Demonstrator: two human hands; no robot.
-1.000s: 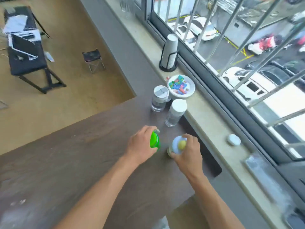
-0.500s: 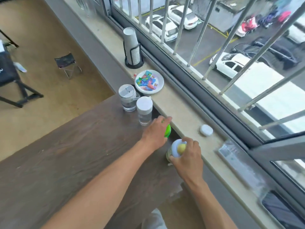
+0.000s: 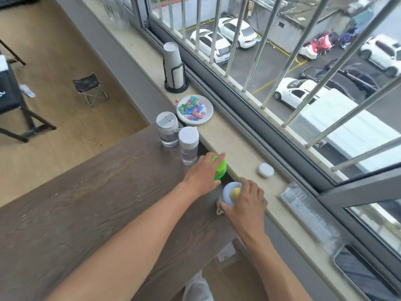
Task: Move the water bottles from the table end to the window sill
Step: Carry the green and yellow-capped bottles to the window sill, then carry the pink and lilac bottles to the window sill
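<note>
Both arms extended; left hand point(image 3: 202, 173), right hand point(image 3: 246, 199) fingers curled, gripping.

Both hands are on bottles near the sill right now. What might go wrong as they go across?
1. The left hand with the green bottle is close to the two clear bottles at the table edge; a sweep of the arm may knock one over.
2. A dark gap runs between table and window sill; a bottle set down short may tip into it.
3. The small white case sits on the sill beside the right hand, crowding that landing spot.
</note>
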